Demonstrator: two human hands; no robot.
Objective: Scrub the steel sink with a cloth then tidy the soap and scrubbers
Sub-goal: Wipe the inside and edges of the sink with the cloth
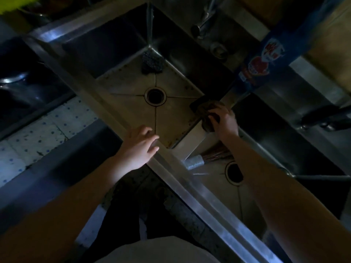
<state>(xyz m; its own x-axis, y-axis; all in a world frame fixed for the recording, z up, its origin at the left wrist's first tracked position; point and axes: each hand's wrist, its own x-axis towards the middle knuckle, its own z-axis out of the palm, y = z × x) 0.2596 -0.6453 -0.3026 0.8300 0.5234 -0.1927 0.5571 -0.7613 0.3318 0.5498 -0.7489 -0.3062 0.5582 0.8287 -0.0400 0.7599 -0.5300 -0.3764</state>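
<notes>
The steel sink (123, 88) has two basins split by a divider (191, 139). My right hand (225, 120) grips a dark cloth (203, 111) and presses it on the divider's top at the left basin's right corner. My left hand (140, 147) rests flat on the sink's front rim, fingers apart, holding nothing. A dark scrubber (152, 62) lies in the left basin's far corner. A blue soap packet (264, 59) stands on the back ledge. A brush with a silver-wrapped handle (197, 161) lies in the right basin.
The left basin's drain (155, 96) is open; the right basin's drain (234, 173) is partly under my forearm. A tap (204, 21) rises at the back. Dotted floor tiles (47, 126) lie left. The scene is dim.
</notes>
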